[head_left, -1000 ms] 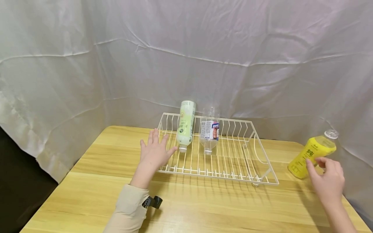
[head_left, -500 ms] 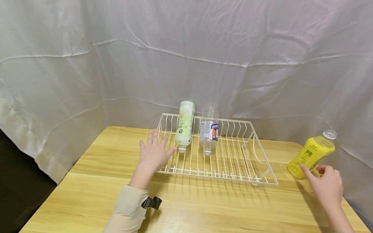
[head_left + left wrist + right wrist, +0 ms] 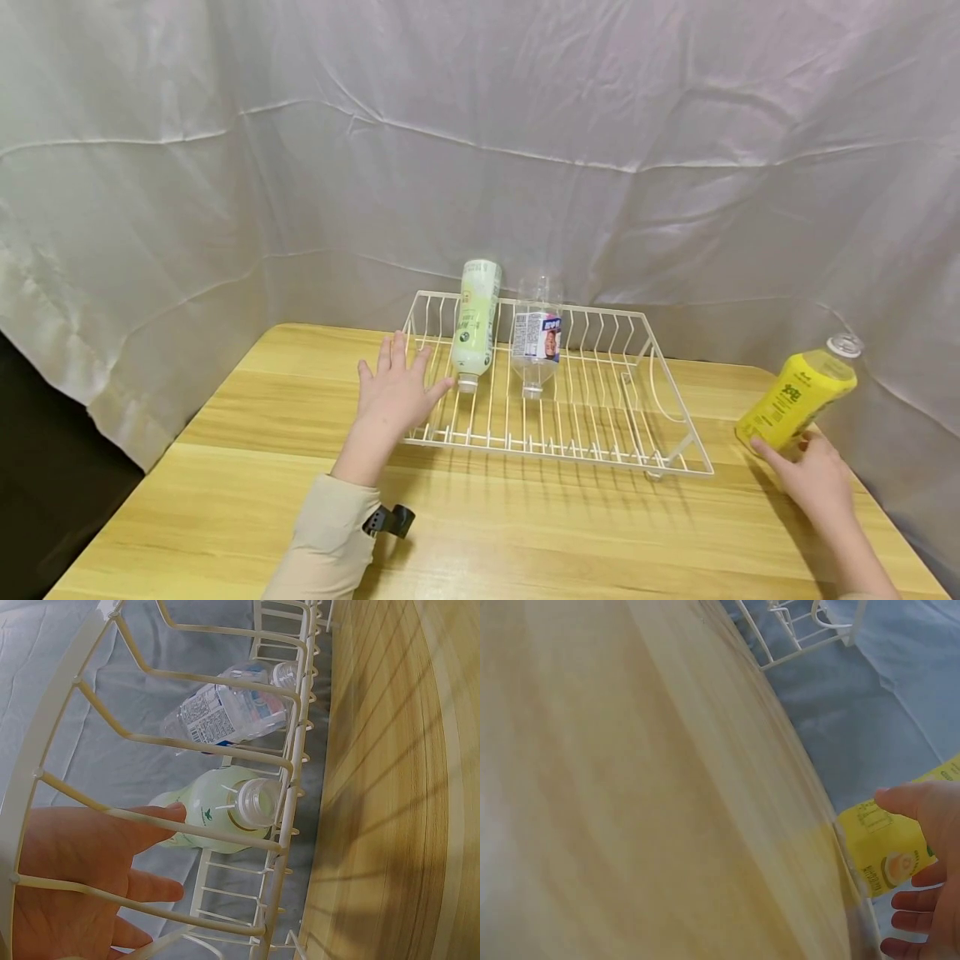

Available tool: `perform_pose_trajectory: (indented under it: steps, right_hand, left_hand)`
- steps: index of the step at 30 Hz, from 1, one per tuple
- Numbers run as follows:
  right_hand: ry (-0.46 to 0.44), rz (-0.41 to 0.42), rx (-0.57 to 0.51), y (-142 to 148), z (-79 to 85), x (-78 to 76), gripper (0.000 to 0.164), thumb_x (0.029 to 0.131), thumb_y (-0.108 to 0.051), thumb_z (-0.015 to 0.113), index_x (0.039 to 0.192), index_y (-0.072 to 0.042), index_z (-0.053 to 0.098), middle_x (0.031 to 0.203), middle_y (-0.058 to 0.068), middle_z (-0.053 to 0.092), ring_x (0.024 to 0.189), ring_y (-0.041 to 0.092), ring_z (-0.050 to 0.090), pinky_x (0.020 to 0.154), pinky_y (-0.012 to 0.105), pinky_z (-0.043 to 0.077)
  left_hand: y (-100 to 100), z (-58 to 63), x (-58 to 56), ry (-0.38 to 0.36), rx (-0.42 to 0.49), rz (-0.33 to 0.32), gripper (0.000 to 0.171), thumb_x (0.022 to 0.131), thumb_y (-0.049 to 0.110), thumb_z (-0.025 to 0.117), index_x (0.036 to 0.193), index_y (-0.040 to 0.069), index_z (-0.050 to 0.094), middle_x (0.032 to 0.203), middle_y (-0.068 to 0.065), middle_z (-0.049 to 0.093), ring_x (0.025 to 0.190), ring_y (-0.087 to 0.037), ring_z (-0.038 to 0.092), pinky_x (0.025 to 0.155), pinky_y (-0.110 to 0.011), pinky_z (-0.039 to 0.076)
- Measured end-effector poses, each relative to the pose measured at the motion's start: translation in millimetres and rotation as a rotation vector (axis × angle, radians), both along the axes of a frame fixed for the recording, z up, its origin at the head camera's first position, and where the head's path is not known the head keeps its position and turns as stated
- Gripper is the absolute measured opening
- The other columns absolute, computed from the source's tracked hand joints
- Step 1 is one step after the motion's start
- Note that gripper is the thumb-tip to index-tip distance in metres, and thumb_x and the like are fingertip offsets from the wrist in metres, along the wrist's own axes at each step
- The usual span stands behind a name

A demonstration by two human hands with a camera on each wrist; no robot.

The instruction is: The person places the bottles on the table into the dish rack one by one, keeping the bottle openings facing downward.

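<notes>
My left hand (image 3: 395, 397), fingers spread, rests over the left end of a white wire dish rack (image 3: 611, 454). Its thumb reaches close to the neck of a pale green bottle (image 3: 476, 321), which leans neck-down in the rack. Beside that, a clear plastic bottle (image 3: 537, 337) with a blue-and-white label leans the same way. At the right, my right hand (image 3: 813, 479) grips a yellow-labelled bottle (image 3: 798, 400) low near its base, thumb in front and fingers round the back. In the right wrist view, several fingers (image 3: 915, 901) show below the yellow label.
The rack stands on a wooden table (image 3: 525, 533), near its back edge. Grey cloth (image 3: 562, 150) hangs behind and at both sides. A dark area (image 3: 52, 467) lies beyond the table's left edge. A black strap (image 3: 390, 521) sits at the left wrist.
My right hand has moved down and left along the yellow bottle to its base. The left hand and the two bottles in the rack have stayed in place.
</notes>
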State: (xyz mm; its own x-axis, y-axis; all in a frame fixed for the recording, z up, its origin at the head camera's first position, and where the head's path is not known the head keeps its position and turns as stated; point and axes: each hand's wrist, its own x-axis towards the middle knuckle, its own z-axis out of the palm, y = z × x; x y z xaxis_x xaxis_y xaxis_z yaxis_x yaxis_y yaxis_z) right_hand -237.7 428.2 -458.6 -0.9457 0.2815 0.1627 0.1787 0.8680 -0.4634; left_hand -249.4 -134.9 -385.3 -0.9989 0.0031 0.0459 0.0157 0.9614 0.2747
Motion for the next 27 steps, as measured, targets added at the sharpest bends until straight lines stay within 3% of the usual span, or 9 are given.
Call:
perform_pose_trajectory:
  steps: [7, 16, 27]
  right_hand:
    - [-0.030, 0.002, -0.024, -1.4, 0.0, -0.1, 0.078, 0.094, -0.051, 0.055, 0.126, 0.019, 0.040, 0.122, 0.046, 0.047, 0.105, 0.058, 0.048, 0.081, 0.062, 0.041]
    - [-0.032, 0.004, -0.139, -1.9, 0.5, 1.5, 0.081, 0.093, -0.049, 0.057, 0.136, 0.015, 0.031, 0.130, 0.043, 0.042, 0.113, 0.058, 0.044, 0.087, 0.065, 0.037]
    - [0.009, 0.004, -0.190, 1.2, -1.5, 3.8, 0.076, 0.093, -0.044, 0.059, 0.134, 0.014, 0.033, 0.129, 0.043, 0.044, 0.114, 0.056, 0.044, 0.087, 0.063, 0.038]
  left_hand:
    - [-0.7, 0.2, -0.7, -0.002, -0.005, -0.008, 0.076, 0.095, 0.067, 0.036, 0.155, 0.022, 0.028, 0.163, -0.019, -0.003, 0.152, -0.039, -0.004, 0.116, -0.070, 0.000]
    - [-1.6, 1.2, 0.0, -0.006, -0.003, -0.007, 0.075, 0.095, 0.066, 0.037, 0.155, 0.022, 0.027, 0.163, -0.019, -0.004, 0.152, -0.039, -0.003, 0.116, -0.071, 0.000]
    - [-2.0, 2.7, 1.3, -0.009, 0.003, -0.013, 0.074, 0.095, 0.065, 0.038, 0.155, 0.021, 0.027, 0.163, -0.019, -0.004, 0.152, -0.040, -0.003, 0.116, -0.071, 0.000]
